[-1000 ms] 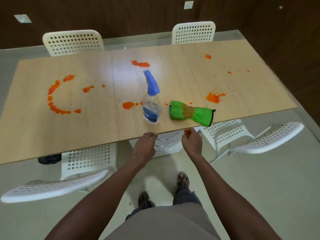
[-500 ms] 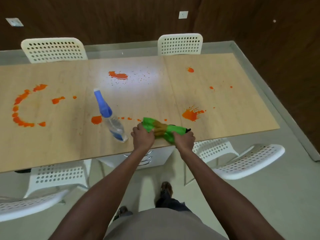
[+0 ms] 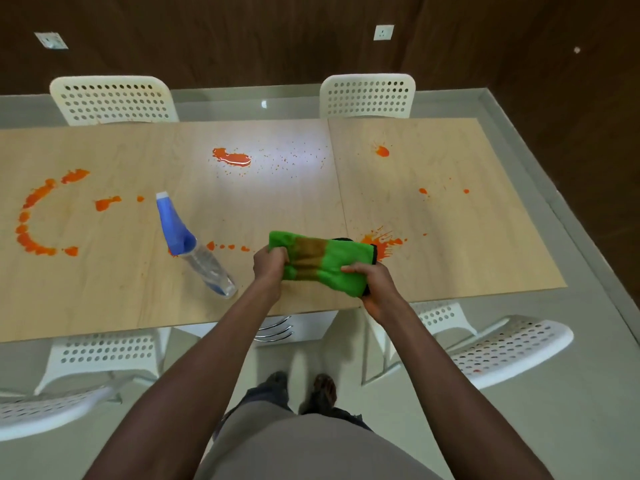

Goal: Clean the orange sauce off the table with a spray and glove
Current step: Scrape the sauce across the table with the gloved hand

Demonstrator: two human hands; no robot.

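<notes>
The glove (image 3: 320,263) is a plush, bright green mitt with a brown-stained band across its middle and a black-edged cuff. It is held just above the tabletop (image 3: 433,216), right of the spray bottle (image 3: 194,249). The left hand (image 3: 270,268) has its grip clenched on the glove's closed end; the right hand (image 3: 372,284) has its grip pinching the cuff end. The spray bottle, one clear plastic body with a blue trigger head, stands on the pale wood-grain tabletop. Glossy orange sauce (image 3: 231,157) lies in several splats: a dotted arc left of the bottle, a puddle beyond it, a burst behind the glove's cuff. Four white perforated chairs (image 3: 367,97) ring the tabletop.
</notes>
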